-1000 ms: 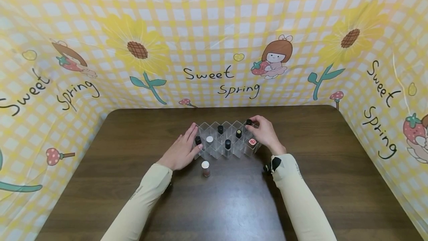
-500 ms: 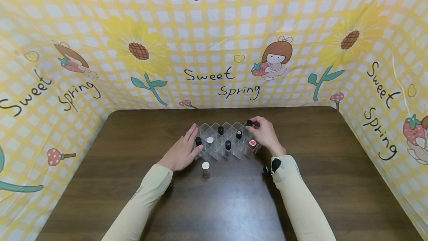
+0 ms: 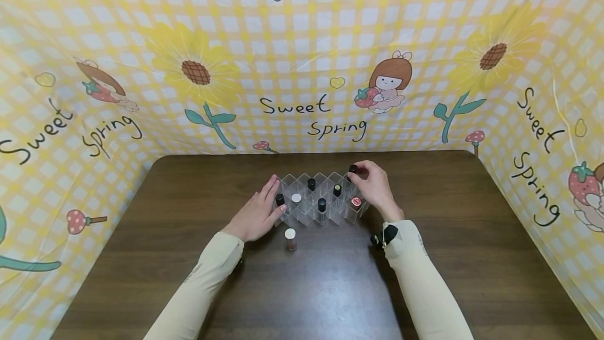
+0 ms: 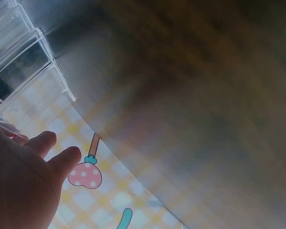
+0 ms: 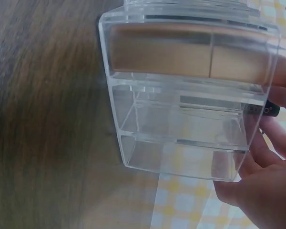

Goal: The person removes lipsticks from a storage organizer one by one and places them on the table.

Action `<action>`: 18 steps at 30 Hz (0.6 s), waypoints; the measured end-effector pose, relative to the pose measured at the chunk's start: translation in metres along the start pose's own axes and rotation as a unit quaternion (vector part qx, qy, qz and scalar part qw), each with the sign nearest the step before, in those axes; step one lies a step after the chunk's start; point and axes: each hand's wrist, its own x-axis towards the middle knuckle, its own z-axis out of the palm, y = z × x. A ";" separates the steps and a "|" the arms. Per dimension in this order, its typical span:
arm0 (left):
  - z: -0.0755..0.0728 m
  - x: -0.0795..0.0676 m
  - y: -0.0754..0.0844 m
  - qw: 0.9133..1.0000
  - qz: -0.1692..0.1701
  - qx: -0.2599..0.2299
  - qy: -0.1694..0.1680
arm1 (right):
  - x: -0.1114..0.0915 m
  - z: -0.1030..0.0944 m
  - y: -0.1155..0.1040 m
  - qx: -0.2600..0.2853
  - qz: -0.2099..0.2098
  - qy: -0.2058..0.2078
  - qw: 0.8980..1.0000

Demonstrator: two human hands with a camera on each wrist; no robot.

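A clear plastic lipstick organizer (image 3: 309,218) with diamond-shaped slots stands on the table. My left hand (image 3: 255,215) rests along its left end, fingers extended, beside a black-capped tube (image 3: 280,200). At the back right corner, thumb and fingers of my right hand (image 3: 376,185) pinch the black cap of a lipstick tube (image 3: 353,169); its lower part is hidden by the hand and slot walls. The right wrist view shows the organizer's side wall (image 5: 181,162) with a black cap (image 5: 270,109) behind it among the fingers.
Several capped tubes stand in other slots, among them a white-capped tube (image 3: 295,198) and a red-topped tube (image 3: 356,202). Another white-capped tube (image 3: 290,239) stands on the brown wooden table (image 3: 302,298) in front. A yellow checked cloth (image 3: 292,67) surrounds the table's back and sides.
My right hand has risen slightly, bringing the black-capped lipstick a little up and back at its slot. My left hand and the other tubes stay where they were.
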 end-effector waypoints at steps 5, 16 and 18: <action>0.001 0.000 -0.001 1.000 0.002 -0.001 -0.001 | -0.001 -0.001 -0.002 0.012 -0.001 0.008 1.000; 0.002 0.001 -0.001 1.000 0.003 0.002 -0.001 | -0.001 -0.003 -0.004 0.024 -0.003 0.015 1.000; 0.002 0.001 -0.001 1.000 0.000 0.004 -0.003 | -0.002 -0.004 -0.005 0.027 -0.004 0.016 1.000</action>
